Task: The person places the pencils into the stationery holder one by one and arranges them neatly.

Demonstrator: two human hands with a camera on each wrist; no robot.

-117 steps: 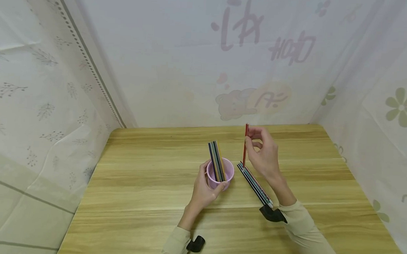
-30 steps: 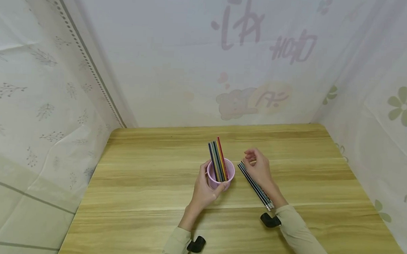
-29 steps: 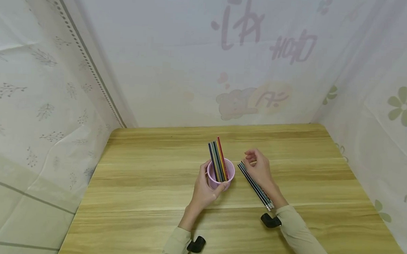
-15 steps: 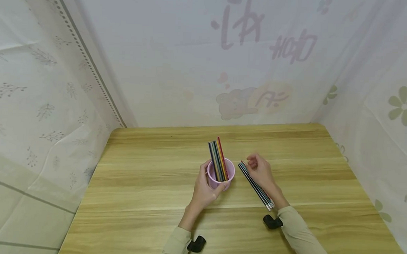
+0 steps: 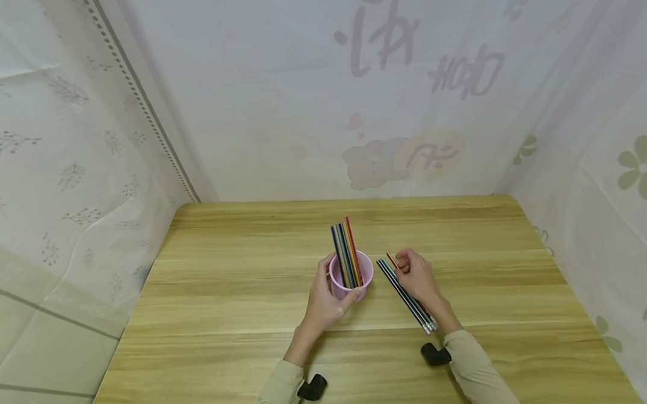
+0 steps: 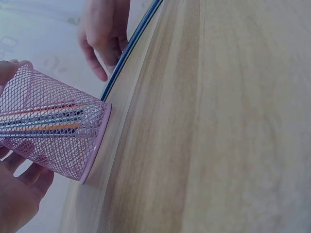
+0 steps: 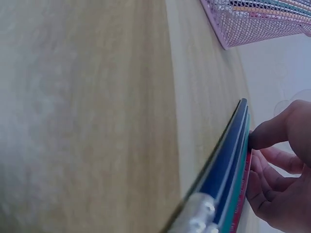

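My left hand point(image 5: 324, 304) grips a pink mesh pencil cup point(image 6: 58, 158), which stands upright on the table. Several pencils point(image 5: 345, 254) lean inside the cup, a red one reaching highest. To the right of the cup, more pencils point(image 5: 405, 297) lie side by side in a slanting row, their eraser ends towards me. My right hand point(image 5: 419, 280) is at the far end of this row. Its thumb and fingers pinch a red pencil point(image 7: 239, 206) at the row's right side, seen in the right wrist view. Beside it lie a green pencil and dark striped pencils.
The wood-grain table point(image 5: 217, 282) is bounded by a pale printed cloth point(image 5: 283, 134) at the back and hanging cloths on both sides. Black wrist pieces point(image 5: 313, 387) sit at both cuffs.
A red pencil has gone from my right hand into the cup since the oldest frame. My right hand has come back to the row and shifted slightly right, drawing another red pencil's tip aside.
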